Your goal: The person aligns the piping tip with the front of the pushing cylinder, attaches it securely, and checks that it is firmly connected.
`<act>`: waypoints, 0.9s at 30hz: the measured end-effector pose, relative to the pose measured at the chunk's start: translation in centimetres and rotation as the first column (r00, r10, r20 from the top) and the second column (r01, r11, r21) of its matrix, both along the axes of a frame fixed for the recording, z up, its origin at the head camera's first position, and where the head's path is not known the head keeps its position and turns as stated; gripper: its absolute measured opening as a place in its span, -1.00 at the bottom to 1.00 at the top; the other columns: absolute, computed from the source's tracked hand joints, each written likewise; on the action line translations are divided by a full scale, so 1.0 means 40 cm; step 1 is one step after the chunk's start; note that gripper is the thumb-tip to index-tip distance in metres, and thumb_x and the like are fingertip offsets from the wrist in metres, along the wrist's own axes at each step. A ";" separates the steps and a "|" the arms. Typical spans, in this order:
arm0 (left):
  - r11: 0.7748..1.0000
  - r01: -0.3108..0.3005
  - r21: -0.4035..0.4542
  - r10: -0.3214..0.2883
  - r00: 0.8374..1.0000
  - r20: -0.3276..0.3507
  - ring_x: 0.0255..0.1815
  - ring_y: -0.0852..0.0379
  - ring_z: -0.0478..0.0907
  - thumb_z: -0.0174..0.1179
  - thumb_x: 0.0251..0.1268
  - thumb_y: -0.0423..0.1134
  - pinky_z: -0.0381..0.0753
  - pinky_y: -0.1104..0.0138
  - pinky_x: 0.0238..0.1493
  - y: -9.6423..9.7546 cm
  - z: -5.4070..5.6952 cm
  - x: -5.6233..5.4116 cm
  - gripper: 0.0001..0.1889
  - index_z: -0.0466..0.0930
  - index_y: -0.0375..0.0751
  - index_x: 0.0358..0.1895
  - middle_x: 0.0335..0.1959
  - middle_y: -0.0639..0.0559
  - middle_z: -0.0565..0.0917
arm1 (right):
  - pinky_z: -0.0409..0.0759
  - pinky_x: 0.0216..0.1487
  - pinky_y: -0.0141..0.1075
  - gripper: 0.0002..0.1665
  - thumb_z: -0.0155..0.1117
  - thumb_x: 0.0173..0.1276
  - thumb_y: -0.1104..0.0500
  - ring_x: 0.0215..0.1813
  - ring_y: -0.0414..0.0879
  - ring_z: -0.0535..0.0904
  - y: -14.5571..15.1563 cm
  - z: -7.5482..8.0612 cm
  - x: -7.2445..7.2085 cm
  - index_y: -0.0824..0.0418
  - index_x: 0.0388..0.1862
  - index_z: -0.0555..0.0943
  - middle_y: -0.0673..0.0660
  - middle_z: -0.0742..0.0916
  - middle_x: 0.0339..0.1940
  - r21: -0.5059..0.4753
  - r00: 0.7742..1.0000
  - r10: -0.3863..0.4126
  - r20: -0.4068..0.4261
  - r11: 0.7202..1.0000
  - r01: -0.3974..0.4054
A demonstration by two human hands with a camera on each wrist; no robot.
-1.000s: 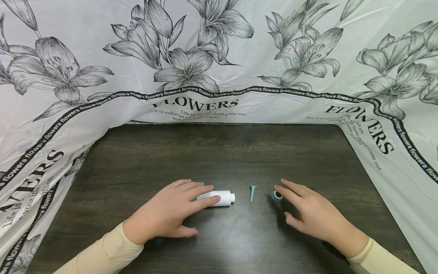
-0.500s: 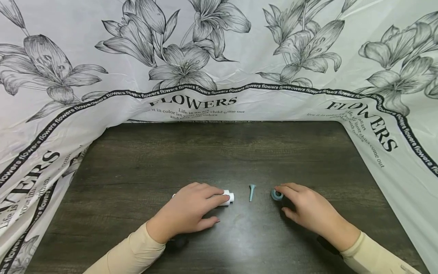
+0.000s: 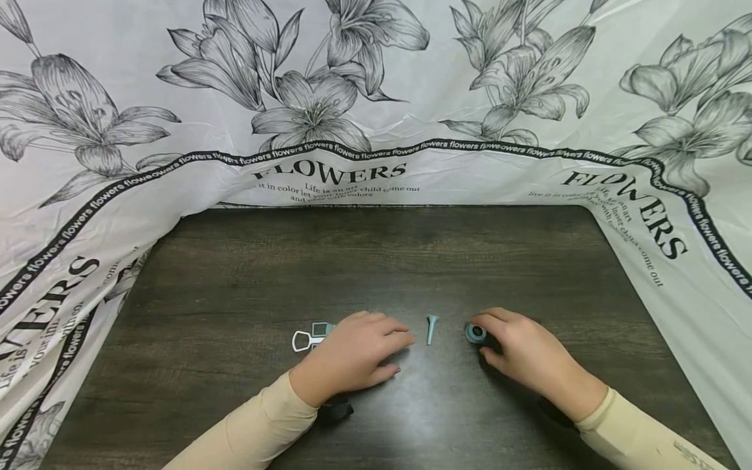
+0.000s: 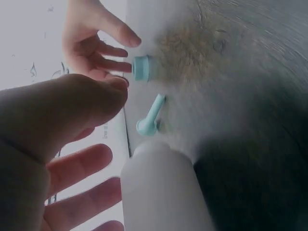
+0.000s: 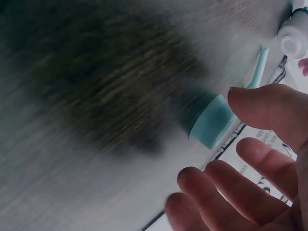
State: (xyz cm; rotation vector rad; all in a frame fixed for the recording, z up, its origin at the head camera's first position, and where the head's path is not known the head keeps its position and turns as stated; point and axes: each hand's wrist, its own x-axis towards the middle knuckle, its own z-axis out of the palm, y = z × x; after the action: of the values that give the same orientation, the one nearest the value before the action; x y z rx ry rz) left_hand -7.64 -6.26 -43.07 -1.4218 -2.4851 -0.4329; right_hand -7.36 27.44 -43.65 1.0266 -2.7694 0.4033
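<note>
In the head view my left hand (image 3: 352, 356) is over a white bottle and hides its body. The bottle (image 4: 163, 197) shows in the left wrist view beside the thumb and loosely spread fingers. At the left, a white loop-ended piece with teal square frames (image 3: 317, 341) sticks out from behind the hand. My right hand (image 3: 525, 343) is at a teal ring-shaped cap (image 3: 470, 337), its index fingertip near the rim. In the right wrist view the cap (image 5: 211, 122) is beside the thumb, fingers apart. Between the hands lies a small teal funnel-shaped stick (image 3: 431, 329).
The dark wood-grain table (image 3: 376, 261) extends beyond both hands. A white curtain printed with flowers (image 3: 352, 78) hangs along its back and sides.
My left hand has moved right over the bottle, covering it and uncovering the loop-ended piece. My right hand has shifted slightly left, nearer the teal cap.
</note>
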 end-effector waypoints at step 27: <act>0.987 -0.093 -0.129 0.092 0.996 -0.018 0.21 -0.09 0.67 0.30 0.50 -0.24 0.75 0.08 0.00 0.151 -0.033 -0.030 -0.79 0.76 0.02 0.10 0.36 -0.14 0.60 | 0.77 -0.09 -0.14 -0.36 0.76 0.00 0.37 -0.01 -0.01 0.77 -0.026 -0.004 -0.031 0.23 0.11 0.74 0.10 0.78 0.06 0.003 0.994 0.022 0.104 1.000 -0.023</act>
State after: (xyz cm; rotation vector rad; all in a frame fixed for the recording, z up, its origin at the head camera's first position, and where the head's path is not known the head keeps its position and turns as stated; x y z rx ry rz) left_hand -8.85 -0.21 -44.37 -1.3434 -2.5987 -0.2472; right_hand -8.59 26.41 -43.80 1.0678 -2.8530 0.4675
